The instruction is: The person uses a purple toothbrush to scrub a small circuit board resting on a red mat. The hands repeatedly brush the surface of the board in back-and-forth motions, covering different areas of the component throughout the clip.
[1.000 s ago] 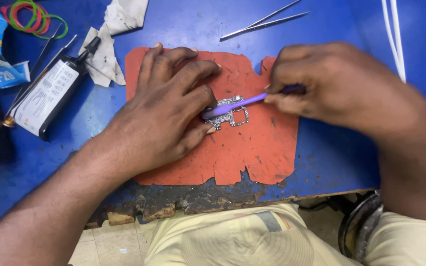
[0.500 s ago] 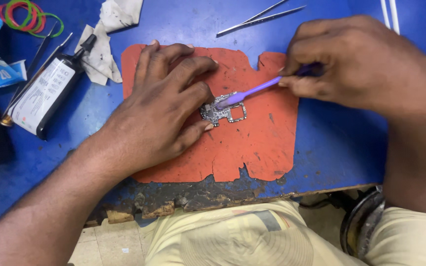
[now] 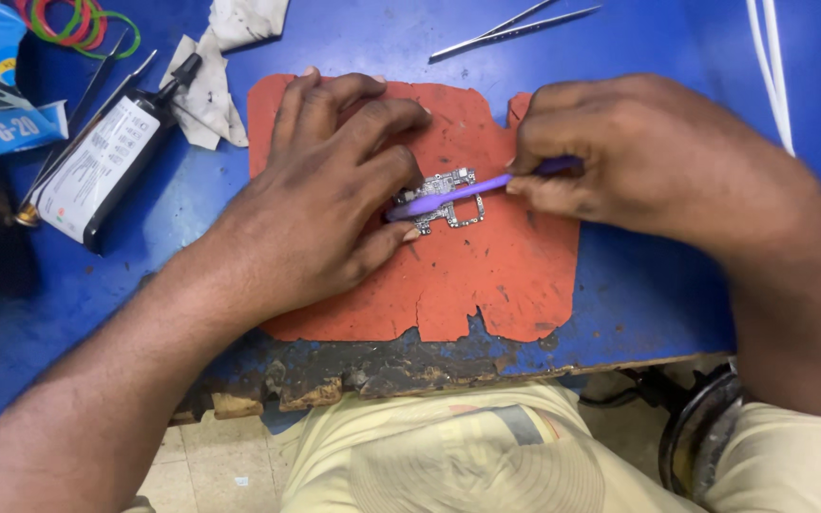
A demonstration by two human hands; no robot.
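A small circuit board (image 3: 450,201) lies on a worn orange mat (image 3: 486,275) on the blue table. My left hand (image 3: 320,199) presses flat on the mat, fingertips pinning the board's left end. My right hand (image 3: 639,157) grips the handle of a purple brush (image 3: 458,193), whose head lies across the board next to my left fingers.
A black bottle with a white label (image 3: 102,161) lies at the left beside a crumpled cloth (image 3: 206,85). Metal tweezers (image 3: 515,24) rest at the back, coloured rubber bands (image 3: 73,21) at the far left, white cables (image 3: 770,66) at the right. The table's chipped front edge (image 3: 382,370) is near my lap.
The purple brush swept right off the board and then back left across it. My left hand stayed pressed on the board.
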